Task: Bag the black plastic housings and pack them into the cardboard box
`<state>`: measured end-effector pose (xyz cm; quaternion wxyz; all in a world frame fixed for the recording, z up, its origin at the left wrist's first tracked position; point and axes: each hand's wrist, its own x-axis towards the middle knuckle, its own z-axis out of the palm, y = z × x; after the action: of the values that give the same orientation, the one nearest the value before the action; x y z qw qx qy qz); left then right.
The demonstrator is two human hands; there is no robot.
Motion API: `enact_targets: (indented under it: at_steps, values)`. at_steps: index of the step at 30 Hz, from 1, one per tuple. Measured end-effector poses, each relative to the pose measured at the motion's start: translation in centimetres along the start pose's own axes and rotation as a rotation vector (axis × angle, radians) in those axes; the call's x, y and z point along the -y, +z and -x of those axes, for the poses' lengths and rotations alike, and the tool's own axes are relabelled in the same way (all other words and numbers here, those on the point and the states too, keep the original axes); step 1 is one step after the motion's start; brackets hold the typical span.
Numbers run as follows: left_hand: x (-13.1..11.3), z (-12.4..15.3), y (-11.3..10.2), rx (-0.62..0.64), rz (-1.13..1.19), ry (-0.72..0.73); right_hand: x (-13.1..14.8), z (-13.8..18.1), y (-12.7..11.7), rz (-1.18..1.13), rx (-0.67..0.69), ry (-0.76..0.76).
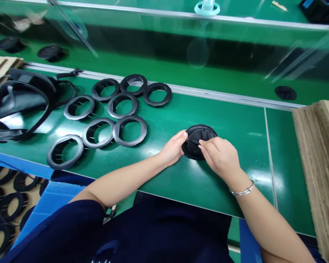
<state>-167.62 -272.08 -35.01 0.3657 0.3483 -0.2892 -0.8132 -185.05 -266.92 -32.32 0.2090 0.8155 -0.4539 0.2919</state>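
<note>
A round black air vent [193, 144] with slats across its face is tilted up over the green tabletop. My left hand [175, 148] is closed on its left rim, thumb at the edge and the other fingers partly hidden behind. With my right hand [219, 155] I pinch a small tab near the middle of the face, and the fingertips touch it. To the left lie several black rings [130, 130] with thin prongs on their inner side, some touching each other.
Stacked cardboard sheets [312, 164] stand at the right edge. A black headset-like item with straps [22, 102] lies at the left. Behind a metal rail [208, 93], round black parts [285, 93] rest on a green belt. A blue box [52, 197] at lower left holds more rings.
</note>
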Motion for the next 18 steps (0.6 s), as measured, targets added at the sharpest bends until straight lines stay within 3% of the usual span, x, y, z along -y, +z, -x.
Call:
enact_targets:
  at_steps: [18]
  values:
    - [0.6,0.2,-0.2,0.031,-0.059,0.015,0.3,1.4,1.5,-0.049,-0.099,-0.021]
